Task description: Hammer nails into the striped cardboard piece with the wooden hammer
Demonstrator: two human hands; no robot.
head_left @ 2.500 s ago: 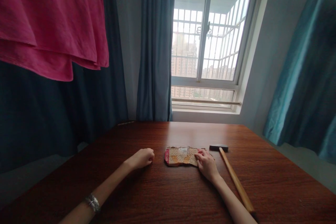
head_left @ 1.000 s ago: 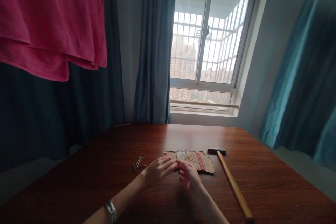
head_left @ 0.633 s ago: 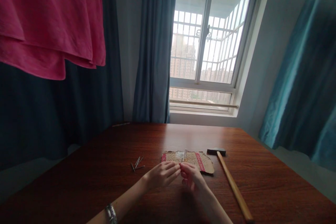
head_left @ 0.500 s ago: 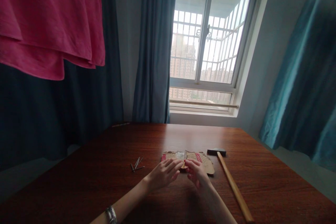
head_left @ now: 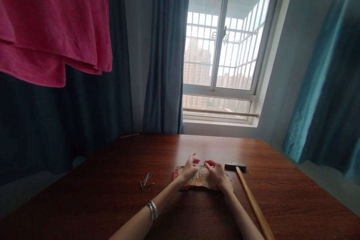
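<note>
A flat piece (head_left: 194, 183), tan with dark dots and a pink patch at its left end, lies on the table under both hands; its material I cannot make out. Thin upright nails (head_left: 200, 169) show at its middle, between the hands. My left hand (head_left: 191, 167) hovers over the left half, fingers apart and holding nothing. On the right, my right hand (head_left: 215, 171) pinches a small nail (head_left: 205, 161) between thumb and fingertips. Several loose nails (head_left: 146, 180) lie to the left. A hammer (head_left: 254, 202) rests to the right, its dark head pointing away from me.
The brown wooden table (head_left: 112, 191) reaches back to the wall below a barred window (head_left: 219, 60). Blue curtains (head_left: 163, 52) hang on both sides. A pink cloth (head_left: 56, 26) hangs at upper left. A thin stick-like thing (head_left: 129, 135) lies at the table's far left edge.
My hands were close together over the middle of the dotted piece. They have moved apart and farther forward, the left opening its fingers, the right now pinching a nail higher up.
</note>
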